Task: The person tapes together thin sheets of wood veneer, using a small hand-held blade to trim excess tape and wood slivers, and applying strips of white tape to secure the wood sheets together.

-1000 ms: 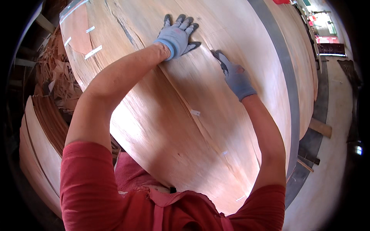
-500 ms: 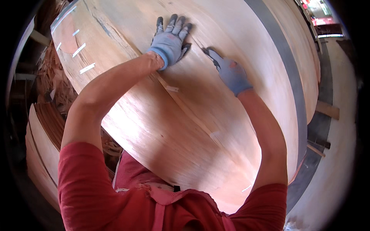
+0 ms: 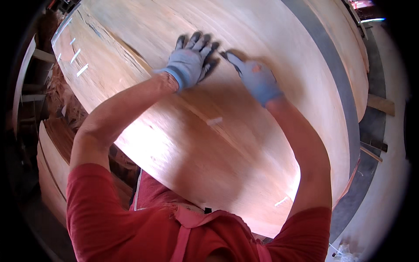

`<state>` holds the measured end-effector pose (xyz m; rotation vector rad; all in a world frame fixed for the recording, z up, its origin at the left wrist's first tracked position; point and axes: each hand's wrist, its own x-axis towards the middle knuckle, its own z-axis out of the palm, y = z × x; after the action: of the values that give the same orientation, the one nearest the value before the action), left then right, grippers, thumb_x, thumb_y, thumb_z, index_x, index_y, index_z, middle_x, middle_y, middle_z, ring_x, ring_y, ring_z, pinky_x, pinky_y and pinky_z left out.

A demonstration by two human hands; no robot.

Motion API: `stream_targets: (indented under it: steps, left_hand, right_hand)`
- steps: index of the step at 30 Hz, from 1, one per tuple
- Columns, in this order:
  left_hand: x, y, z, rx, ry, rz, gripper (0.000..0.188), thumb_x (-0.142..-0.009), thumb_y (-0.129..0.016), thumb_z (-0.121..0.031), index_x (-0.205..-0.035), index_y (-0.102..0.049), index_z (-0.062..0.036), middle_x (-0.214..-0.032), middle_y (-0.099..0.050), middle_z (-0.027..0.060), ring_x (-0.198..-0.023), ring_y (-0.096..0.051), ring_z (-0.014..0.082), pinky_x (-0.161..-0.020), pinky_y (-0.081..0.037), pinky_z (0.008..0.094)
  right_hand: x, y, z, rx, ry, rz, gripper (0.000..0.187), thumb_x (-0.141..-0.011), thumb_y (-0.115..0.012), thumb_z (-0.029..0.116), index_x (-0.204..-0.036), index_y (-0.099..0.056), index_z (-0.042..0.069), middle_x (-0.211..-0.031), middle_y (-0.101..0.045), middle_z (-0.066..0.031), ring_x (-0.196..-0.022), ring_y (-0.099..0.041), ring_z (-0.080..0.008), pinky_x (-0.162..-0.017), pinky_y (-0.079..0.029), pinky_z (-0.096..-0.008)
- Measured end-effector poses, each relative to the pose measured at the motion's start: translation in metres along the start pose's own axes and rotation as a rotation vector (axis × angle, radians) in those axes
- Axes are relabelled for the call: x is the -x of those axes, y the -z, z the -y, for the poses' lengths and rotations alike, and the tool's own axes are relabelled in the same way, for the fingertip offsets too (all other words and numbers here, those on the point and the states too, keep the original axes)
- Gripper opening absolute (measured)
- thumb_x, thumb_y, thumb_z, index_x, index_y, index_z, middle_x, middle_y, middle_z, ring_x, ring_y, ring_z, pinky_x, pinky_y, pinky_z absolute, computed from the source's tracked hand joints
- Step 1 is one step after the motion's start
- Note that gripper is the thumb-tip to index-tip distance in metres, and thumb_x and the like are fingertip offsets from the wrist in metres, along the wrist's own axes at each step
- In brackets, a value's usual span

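Large sheets of pale wood veneer (image 3: 270, 144) lie before me, with lengthwise seams and a ragged split near the upper left. My left hand (image 3: 187, 63), in a grey glove with dark fingertips and a blue cuff, rests flat on the veneer, fingers spread. Just to its right is my right hand (image 3: 257, 78), gloved alike. Its forefinger reaches along the surface toward the left hand's fingertips, while the other fingers are folded under; anything inside them is hidden. A short strip of white tape (image 3: 214, 121) crosses a seam below the hands.
Several white tape strips (image 3: 82, 70) mark the sheet's left end. A dark grey band (image 3: 325, 56) runs along the right side. At the left stands a stack of veneer (image 3: 54, 161) beside brown scraps (image 3: 72, 102). A wooden bar (image 3: 380, 105) juts out at the right.
My left hand has moved slightly down, still flat. My right hand has shifted a little left, closer to it. The view has shifted slightly, and the tape strip beneath the hands appears farther right and lower.
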<state>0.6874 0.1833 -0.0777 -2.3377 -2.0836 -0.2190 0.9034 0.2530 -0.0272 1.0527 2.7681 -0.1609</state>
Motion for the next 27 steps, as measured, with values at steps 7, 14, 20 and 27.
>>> stream_targets:
  steps: [7, 14, 20, 27]
  left_hand:
    - [0.013, -0.003, -0.018, -0.143, 0.05, -0.056, 0.071, -0.097, -0.039, -0.058, -0.154, -0.027, -0.018, -0.159, -0.025, 0.0142, -0.147, -0.022, 0.0333, -0.117, -0.012, 0.0574]
    - [0.031, 0.008, -0.128, 0.009, -0.1, 0.028, 0.068, -0.097, -0.044, -0.05, -0.15, -0.034, -0.0084, -0.158, -0.029, 0.0145, -0.148, -0.021, 0.0333, -0.118, -0.01, 0.0586]
    - [0.04, -0.017, -0.149, 0.054, -0.053, -0.15, 0.069, -0.096, -0.042, -0.057, -0.15, -0.036, -0.0141, -0.158, -0.029, 0.0118, -0.147, -0.023, 0.0307, -0.117, -0.013, 0.0586]
    - [0.046, 0.002, -0.16, -0.133, -0.042, -0.052, 0.068, -0.097, -0.043, -0.057, -0.153, -0.03, -0.0197, -0.158, -0.031, 0.0079, -0.147, -0.026, 0.0273, -0.116, -0.017, 0.0555]
  right_hand:
    - [0.075, -0.014, -0.025, 0.028, -0.03, 0.062, 0.061, -0.095, -0.041, 0.007, -0.147, -0.037, 0.038, -0.092, -0.067, -0.0154, -0.079, -0.067, -0.0335, -0.066, -0.054, -0.0474]
    - [0.121, -0.013, -0.053, -0.012, -0.092, 0.095, 0.047, -0.099, -0.043, 0.019, -0.142, -0.042, 0.039, -0.083, -0.068, -0.0164, -0.078, -0.068, -0.0333, -0.065, -0.054, -0.0471]
    - [0.162, -0.047, -0.082, 0.143, -0.104, 0.017, 0.048, -0.099, -0.048, 0.023, -0.144, -0.04, 0.037, -0.084, -0.069, -0.0149, -0.078, -0.069, -0.0332, -0.067, -0.055, -0.0447]
    - [0.289, -0.055, -0.105, 0.132, -0.153, 0.065, 0.055, -0.099, -0.05, 0.023, -0.149, -0.033, 0.04, -0.085, -0.068, -0.0123, -0.068, -0.068, -0.032, -0.061, -0.056, -0.0409]
